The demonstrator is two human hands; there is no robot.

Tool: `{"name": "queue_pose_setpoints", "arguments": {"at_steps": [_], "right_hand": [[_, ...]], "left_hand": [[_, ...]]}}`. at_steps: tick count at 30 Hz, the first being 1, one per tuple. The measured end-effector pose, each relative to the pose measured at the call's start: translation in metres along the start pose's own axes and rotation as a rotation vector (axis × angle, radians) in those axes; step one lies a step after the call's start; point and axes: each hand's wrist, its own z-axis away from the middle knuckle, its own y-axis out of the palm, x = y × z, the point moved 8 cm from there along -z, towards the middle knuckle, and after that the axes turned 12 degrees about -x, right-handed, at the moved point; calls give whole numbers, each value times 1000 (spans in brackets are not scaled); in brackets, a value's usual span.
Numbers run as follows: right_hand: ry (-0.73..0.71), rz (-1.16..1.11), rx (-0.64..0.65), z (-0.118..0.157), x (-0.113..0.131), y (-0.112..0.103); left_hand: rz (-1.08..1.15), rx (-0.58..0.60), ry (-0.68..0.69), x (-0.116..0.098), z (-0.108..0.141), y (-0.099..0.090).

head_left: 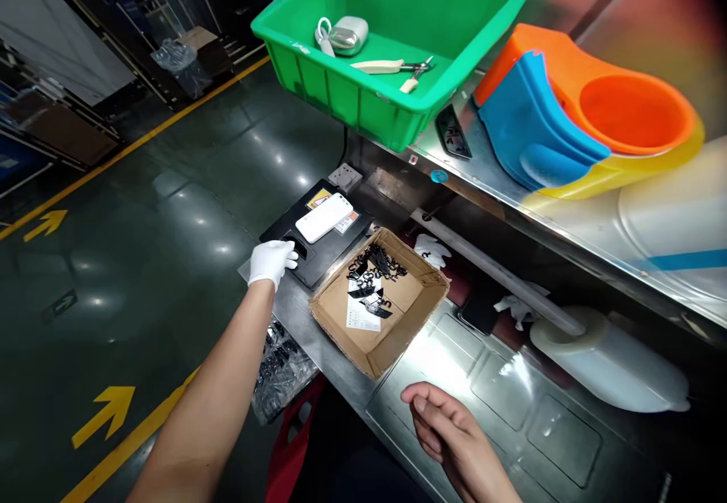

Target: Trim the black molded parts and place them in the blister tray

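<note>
Two hands show over a steel workbench (500,389), its top smooth, shiny and pressed with shallow rectangles. The landmark is a shallow cardboard box (379,300), rough brown, open-topped, holding a tangle of small black plastic parts (372,272) and a white paper slip. Just left of the box, the left hand (271,260), in a white knit glove, rests with fingers curled down on a flat black tray (318,242); whether it grips anything there cannot be told. A white, rounded rectangular phone (324,217) lies on that tray, just beyond the glove. In front of the box, toward the person, the bare right hand (448,431) hovers over the steel, fingers loosely curled, holding nothing. Behind the box, on a raised shelf, sits a glossy green plastic bin (391,101); right of the bin lie nested orange and blue scoops (573,109).
</note>
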Motion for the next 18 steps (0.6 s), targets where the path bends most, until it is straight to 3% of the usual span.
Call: {"name": "queue_pose_setpoints", "arguments": {"at_steps": [10,18], "right_hand": [[16,-10,14,-9,-6,-22],[53,66,-7,-19,-10,-28]], "left_hand": [[-71,-121,97,7,-4,-10],[192,-379,266,18,-1,-57]]}}
